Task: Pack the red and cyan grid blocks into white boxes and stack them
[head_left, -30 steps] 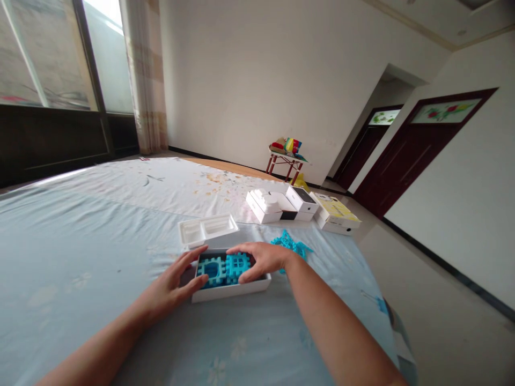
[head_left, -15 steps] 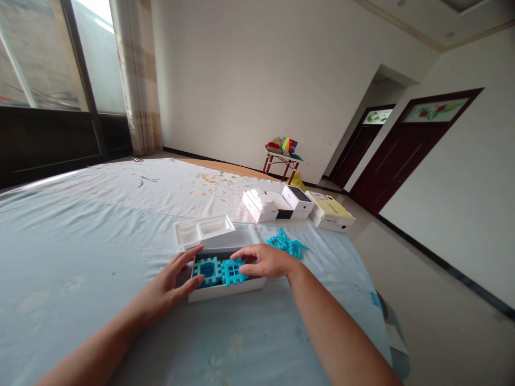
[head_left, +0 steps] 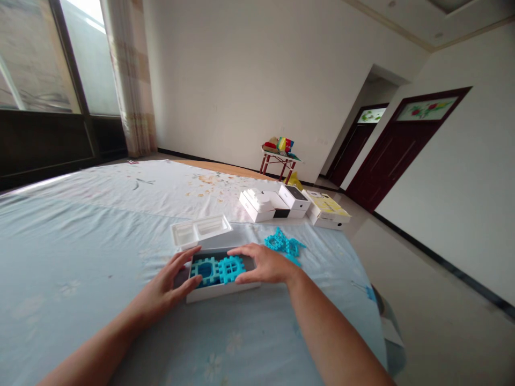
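Observation:
A white box [head_left: 225,292] with a dark inside stands in front of me. In its left part lies a teal plastic building block [head_left: 205,270] with a round opening. Beside that is a brighter blue block [head_left: 230,269] with a window grid and toothed edges. My left hand [head_left: 169,279] spans the box's left end, fingers at the far wall and thumb over the near side. My right hand [head_left: 265,262] has its fingertips at the blue block's far edge and the thumb at its near right corner. The right palm hides part of the box's right end.
Several loose blue blocks [head_left: 284,244] lie right of the box. A white plastic tray [head_left: 201,230] sits behind it. Farther back are an open white box [head_left: 261,206], a phone box [head_left: 294,197] and a yellow-topped box [head_left: 328,209]. The table edge curves on the right.
My right hand has shifted the window-grid block slightly up and back, so it lies more inside the box. My left hand stays at the box's left end. The view has shifted slightly.

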The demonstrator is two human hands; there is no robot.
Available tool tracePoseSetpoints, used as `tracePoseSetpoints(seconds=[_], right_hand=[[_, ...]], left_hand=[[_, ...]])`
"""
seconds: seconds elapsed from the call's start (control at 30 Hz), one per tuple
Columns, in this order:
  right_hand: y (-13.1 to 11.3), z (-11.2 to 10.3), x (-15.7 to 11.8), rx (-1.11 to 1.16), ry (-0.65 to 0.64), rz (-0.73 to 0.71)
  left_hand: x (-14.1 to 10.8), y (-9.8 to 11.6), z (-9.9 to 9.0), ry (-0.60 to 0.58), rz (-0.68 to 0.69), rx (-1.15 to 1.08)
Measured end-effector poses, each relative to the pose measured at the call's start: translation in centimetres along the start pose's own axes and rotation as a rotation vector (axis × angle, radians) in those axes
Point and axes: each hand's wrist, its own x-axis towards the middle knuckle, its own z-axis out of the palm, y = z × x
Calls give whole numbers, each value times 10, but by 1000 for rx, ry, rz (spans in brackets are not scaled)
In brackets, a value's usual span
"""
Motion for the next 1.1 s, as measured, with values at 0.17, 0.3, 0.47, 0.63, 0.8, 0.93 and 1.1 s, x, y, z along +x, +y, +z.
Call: tracePoseSetpoints(seconds=[0.17, 0.3, 0.47, 0.63, 0.8, 0.93, 1.1], right_hand=[[11, -14, -13, -15, 160, 92], [25, -22, -23, -147, 167, 186], [29, -19, -23, -211, 108, 219], [27, -13, -17, -227, 75, 205], [30, -5, -10, -263, 39, 219], [34, 0, -6, -247, 24, 222], [37, -2, -8, -148, -50, 219]], left_hand=[[0, -5, 0, -17, 19, 3], [0, -10, 0, -38, 28, 11], [1, -9, 0, -5, 54, 17], [2, -9, 1, 8, 58, 6], [1, -10, 1, 1, 30, -22], [2, -9, 1, 1, 14, -21], [2, -9, 1, -10, 10, -24]])
